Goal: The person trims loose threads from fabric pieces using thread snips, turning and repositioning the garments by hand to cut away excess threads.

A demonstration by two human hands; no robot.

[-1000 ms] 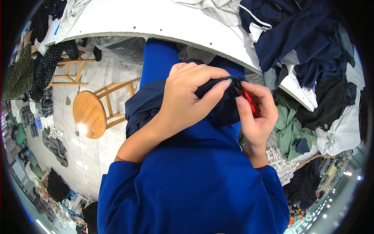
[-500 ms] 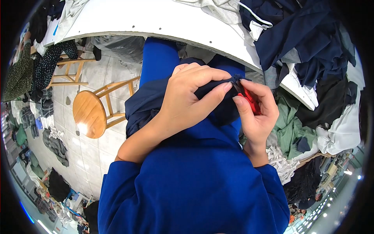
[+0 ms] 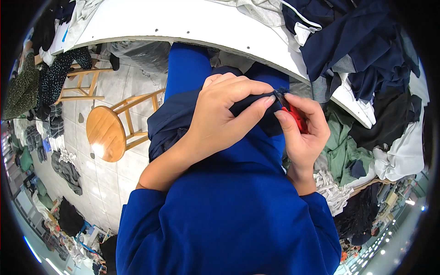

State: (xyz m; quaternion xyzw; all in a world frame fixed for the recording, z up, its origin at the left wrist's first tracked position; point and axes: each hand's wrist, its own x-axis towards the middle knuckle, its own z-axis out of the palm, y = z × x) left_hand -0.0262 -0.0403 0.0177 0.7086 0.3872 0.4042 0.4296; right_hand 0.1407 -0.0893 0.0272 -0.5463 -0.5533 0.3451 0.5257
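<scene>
Dark navy fabric [image 3: 172, 114] lies across my lap, with an edge raised in front of me. My left hand [image 3: 229, 110] pinches that edge between thumb and forefinger. Closed around a small red-handled cutting tool [image 3: 297, 120], my right hand [image 3: 305, 130] is just right of the left fingertips. The tool's dark blades point up and left at the pinched edge. My right forefinger tip is close to a frayed bit of the fabric. Whether the blades touch the cloth cannot be made out.
A white table [image 3: 201, 27] curves across the top. Navy garments [image 3: 362, 50] are heaped on its right side. Green cloth [image 3: 341, 146] and white cloth [image 3: 403, 153] lie at the right. A round wooden stool [image 3: 106, 134] stands on the tiled floor at left, beside another wooden stool.
My right hand and the red tool have shifted very slightly right. More of the dark blades now shows beside the fabric edge. My left hand keeps its pinch almost in place.
</scene>
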